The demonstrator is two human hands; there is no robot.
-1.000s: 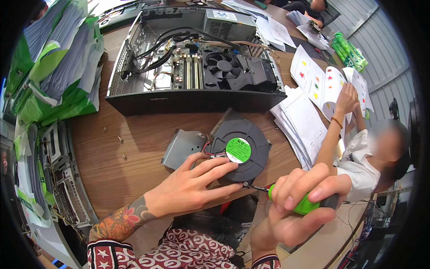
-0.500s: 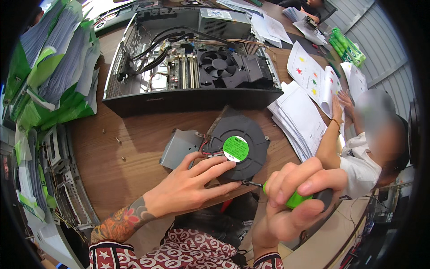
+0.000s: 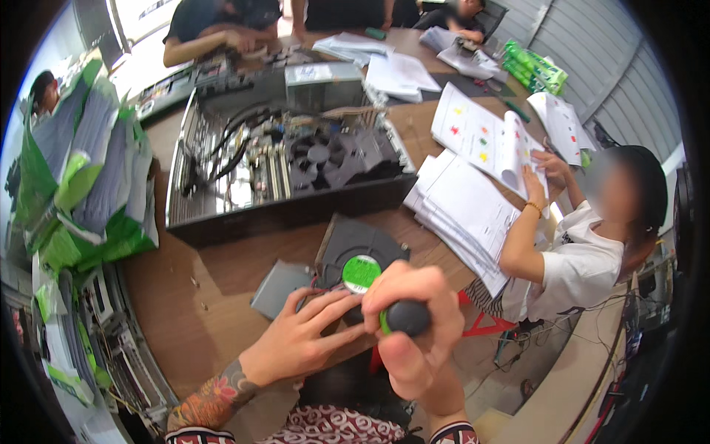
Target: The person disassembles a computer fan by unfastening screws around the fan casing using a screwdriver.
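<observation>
A round black blower fan [image 3: 373, 240] with a green and white label lies near the table's front edge. My left hand [image 3: 299, 337] rests on its near side, fingers stretched out and apart. In my right hand [image 3: 425, 355] is a screwdriver [image 3: 408, 318], its dark handle end showing with a bit of green beside it. My fist and the handle hide the screwdriver's tip and part of the fan. Left of the fan sits a small grey metal box [image 3: 279, 287], with red wires between the two.
Beyond the fan stands an opened computer case [image 3: 296, 200]. Small screws [image 3: 194, 281] lie on the wooden table [image 3: 163, 318]. Stacked papers [image 3: 462, 203] are at the right, where a person [image 3: 562, 259] handles sheets. Green-wrapped bundles [image 3: 103, 177] stand left; other people are across the table.
My view has tilted up and shifted, so more of the far side shows. My right hand has turned the screwdriver more upright and drawn closer to my left hand, over the fan's near edge.
</observation>
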